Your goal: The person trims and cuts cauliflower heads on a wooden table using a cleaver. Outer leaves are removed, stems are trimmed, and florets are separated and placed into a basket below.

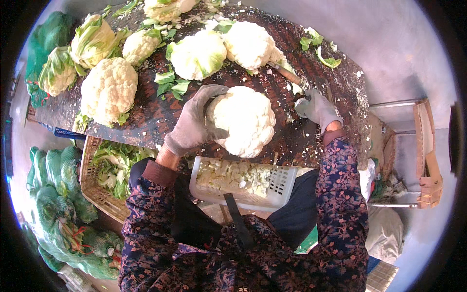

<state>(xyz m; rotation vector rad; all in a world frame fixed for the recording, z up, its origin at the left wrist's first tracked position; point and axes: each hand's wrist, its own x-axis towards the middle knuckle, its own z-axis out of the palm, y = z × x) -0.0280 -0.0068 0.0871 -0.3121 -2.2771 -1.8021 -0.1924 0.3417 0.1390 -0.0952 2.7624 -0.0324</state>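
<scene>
My left hand (199, 122), in a grey glove, grips the left side of a trimmed cauliflower head (246, 122) near the front edge of the dark worktable (153, 106). To the right, my gloved right hand (316, 107) rests over the tabletop with its fingers curled; something small and pale shows at its fingertips, but whether it is held I cannot tell. A knife with a wooden handle (288, 74) lies beyond that hand, its blade side toward another cauliflower (249, 45). Beside this one sits a cauliflower with pale green leaves (199, 54).
More cauliflowers (109, 91) and leaf scraps (173, 84) lie at the left and back. Under the front edge stand a white plastic crate (240, 200) of florets and a woven basket (87, 171) of leaves. Green mesh sacks (54, 204) fill the lower left; a cardboard piece (425, 146) is at right.
</scene>
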